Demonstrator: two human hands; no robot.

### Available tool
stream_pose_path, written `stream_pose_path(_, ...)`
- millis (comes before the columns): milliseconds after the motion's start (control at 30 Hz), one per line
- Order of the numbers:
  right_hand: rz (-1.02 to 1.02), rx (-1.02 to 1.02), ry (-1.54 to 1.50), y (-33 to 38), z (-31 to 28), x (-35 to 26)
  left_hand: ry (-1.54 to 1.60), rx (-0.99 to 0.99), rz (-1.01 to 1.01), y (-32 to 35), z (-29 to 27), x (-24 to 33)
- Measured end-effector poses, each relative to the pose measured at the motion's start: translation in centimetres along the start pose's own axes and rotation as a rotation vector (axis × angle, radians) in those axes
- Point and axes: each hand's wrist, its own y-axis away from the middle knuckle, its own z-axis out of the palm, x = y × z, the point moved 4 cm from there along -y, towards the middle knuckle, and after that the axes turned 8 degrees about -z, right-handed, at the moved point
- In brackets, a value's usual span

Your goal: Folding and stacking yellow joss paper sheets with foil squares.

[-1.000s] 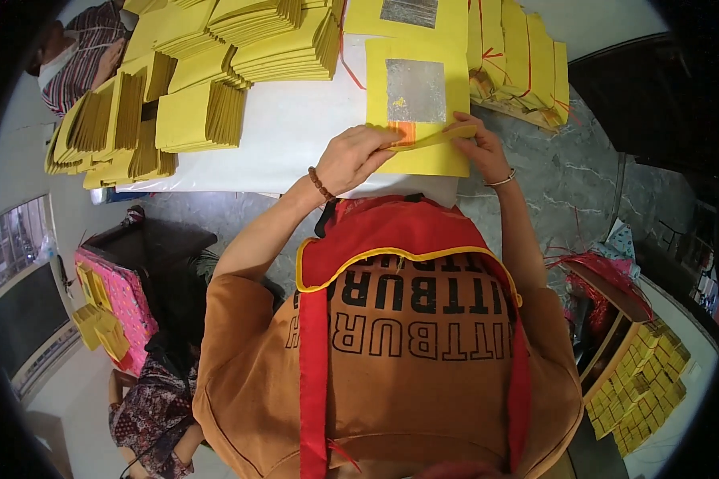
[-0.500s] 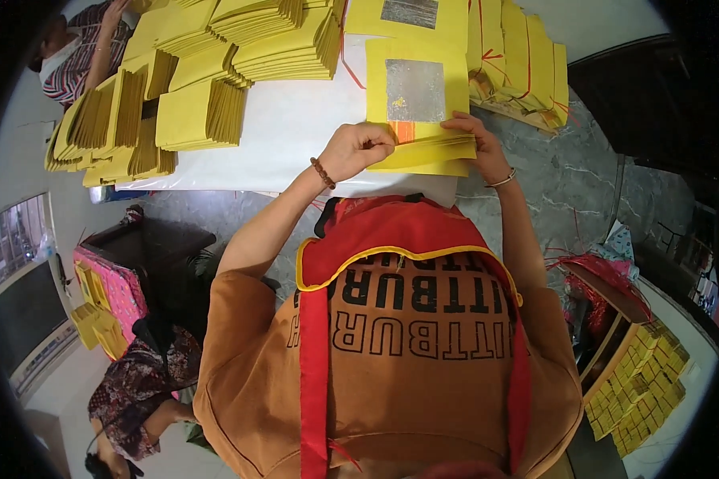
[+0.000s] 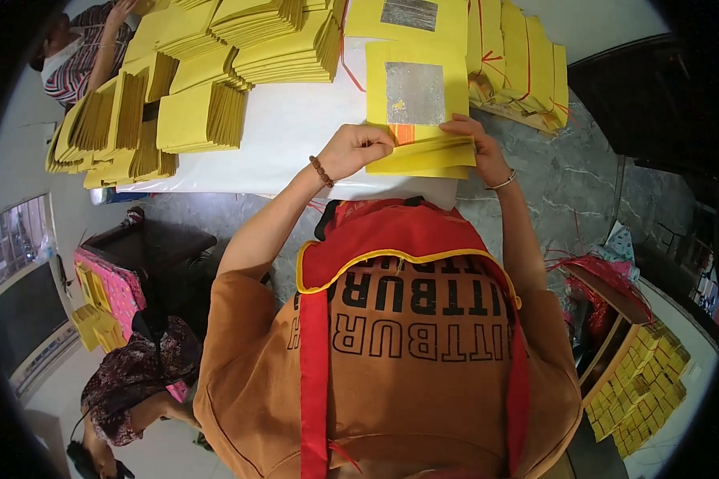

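A yellow paper sheet [image 3: 415,53] with a silver foil square [image 3: 415,93] and an orange strip [image 3: 405,134] lies in front of me, other yellow sheets beneath it. Its near edge is turned up into a narrow flap [image 3: 435,152]. My left hand [image 3: 358,152], a beaded bracelet at its wrist, pinches the flap's left end between thumb and fingers. At the right end, my right hand [image 3: 483,150] grips the flap, with its fingers reaching over the sheet; its thumb is mostly hidden.
Fanned stacks of folded yellow paper [image 3: 200,117] fill the white-covered table's [image 3: 295,120] left side. Bundles tied with red string [image 3: 519,60] stand at right. One person [image 3: 96,48] sits at the far left; another [image 3: 136,375] bends at lower left. More yellow bundles [image 3: 639,383] are at lower right.
The flap between my hands has tipped and shows more of its face. Both hands stay almost in place. The person at lower left has shifted slightly down and left.
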Motion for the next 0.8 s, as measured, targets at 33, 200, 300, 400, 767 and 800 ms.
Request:
stream_pose_path(33,-0.005,-0.012,0.003,-0.1,0.0,-0.1,0.001,0.000,-0.001,0.1,0.0,0.1)
stream_pose_path(200,-0.042,-0.020,0.014,0.1,-0.1,0.3,-0.047,0.041,0.014,0.3,0.2,0.3)
stream_pose_path(300,-0.058,-0.037,-0.021,0.0,-0.3,0.6,-0.089,0.066,0.049,0.4,0.1,0.6)
stream_pose_path(400,-0.126,-0.068,-0.006,0.2,-0.1,0.4,-0.179,0.060,0.167,0.6,0.3,1.0)
stream_pose_path(767,0.232,0.201,-0.168,0.1,0.3,2.1,-0.865,0.158,0.656,2.8,3.6,4.2)
stream_pose_path(800,0.232,0.203,-0.168,0.1,0.3,2.1,-0.896,0.159,0.634,2.6,3.7,3.8)
